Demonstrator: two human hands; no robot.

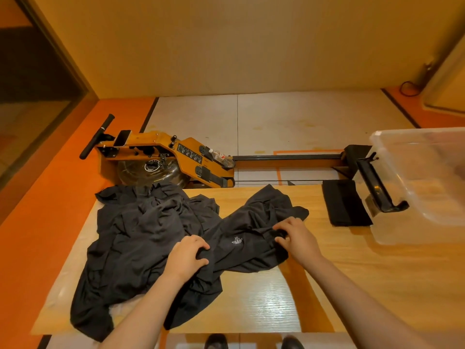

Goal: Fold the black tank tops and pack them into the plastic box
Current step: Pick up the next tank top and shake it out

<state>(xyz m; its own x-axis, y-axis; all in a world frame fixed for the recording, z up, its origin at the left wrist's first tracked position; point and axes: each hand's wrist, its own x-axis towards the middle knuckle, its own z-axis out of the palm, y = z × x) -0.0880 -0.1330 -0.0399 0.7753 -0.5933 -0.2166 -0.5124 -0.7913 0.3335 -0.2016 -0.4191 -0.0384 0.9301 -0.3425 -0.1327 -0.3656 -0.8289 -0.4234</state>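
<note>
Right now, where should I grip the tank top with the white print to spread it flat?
Take the tank top at the raised folds either side of its white print, coming from above on the near side. It lies crumpled, so those folds give purchase; the left hand and right hand grip there.

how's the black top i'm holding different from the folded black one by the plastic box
The black top is crumpled and spread out; the folded black piece is a flat, neat rectangle. The left hand and right hand grip the black top; the folded black piece lies untouched. The black top shows a white print; the folded piece shows none. Both are black, on the wooden table.
</note>
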